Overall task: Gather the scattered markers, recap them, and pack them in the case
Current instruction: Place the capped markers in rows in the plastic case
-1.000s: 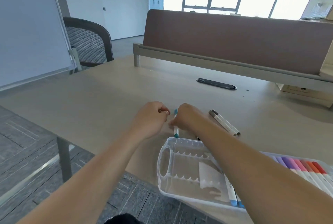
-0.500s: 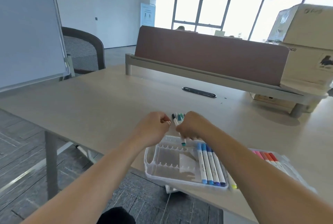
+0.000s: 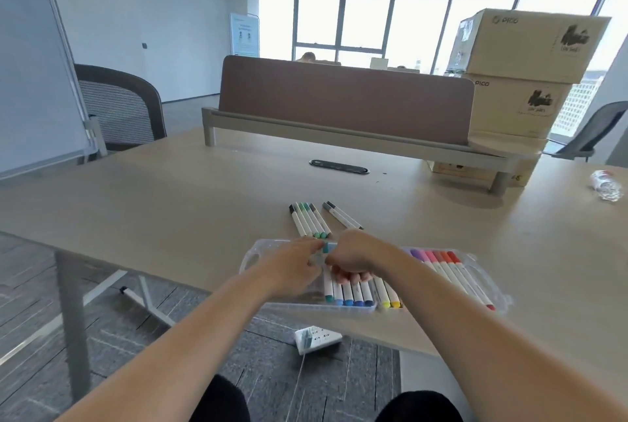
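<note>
As hands (image 3: pixel 294 267) (image 3: pixel 353 256) dropped, teal marker (image 3: pixel 326 247) (still gripped) reached the case (image 3: pixel 253 258).

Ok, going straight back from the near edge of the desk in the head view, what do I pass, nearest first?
Clear marker case → loose markers lying on the desk → black cable slot → brown divider panel → windows.

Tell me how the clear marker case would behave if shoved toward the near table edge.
The clear case looks like thin plastic, so probably light and slightly flexible. It sits close to the near edge of the table, so a shove might tip it off. Its markers could shift or spill.
</note>
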### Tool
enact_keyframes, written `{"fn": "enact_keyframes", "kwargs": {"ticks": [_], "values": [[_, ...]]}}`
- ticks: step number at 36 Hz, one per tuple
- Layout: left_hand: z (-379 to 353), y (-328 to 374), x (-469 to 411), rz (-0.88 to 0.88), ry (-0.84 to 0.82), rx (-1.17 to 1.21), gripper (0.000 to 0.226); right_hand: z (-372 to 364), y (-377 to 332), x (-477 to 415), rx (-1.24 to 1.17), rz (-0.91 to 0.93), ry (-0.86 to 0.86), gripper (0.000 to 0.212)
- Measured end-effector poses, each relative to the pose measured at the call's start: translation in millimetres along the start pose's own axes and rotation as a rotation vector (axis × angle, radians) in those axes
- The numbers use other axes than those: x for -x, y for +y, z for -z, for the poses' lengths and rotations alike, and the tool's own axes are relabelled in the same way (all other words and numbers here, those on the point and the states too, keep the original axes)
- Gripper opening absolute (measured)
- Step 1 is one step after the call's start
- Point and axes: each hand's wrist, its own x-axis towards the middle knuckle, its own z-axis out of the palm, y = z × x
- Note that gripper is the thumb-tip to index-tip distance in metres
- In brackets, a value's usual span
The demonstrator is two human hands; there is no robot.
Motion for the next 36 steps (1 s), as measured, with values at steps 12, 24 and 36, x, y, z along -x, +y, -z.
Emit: {"fn": "enact_keyframes", "kwargs": {"ticks": [12,24,36], "values": [[-11.8,-11.9,-11.5,-0.121,-0.066,-0.203,0.068,-1.4,-0.7,-5.5,0.150,0.013,0.016,0.036],[12.0,4.8,-3.8,-0.067,-0.174,-0.107,0.050,-2.1,7.8,-16.3,0.078,0.054,0.061,0.041],[27.5,-26.7,-44.0,0.089,0.302,0.496,0.016,27.4,-6.2,-78.4,0.087,0.049,0.451,0.023]]}}
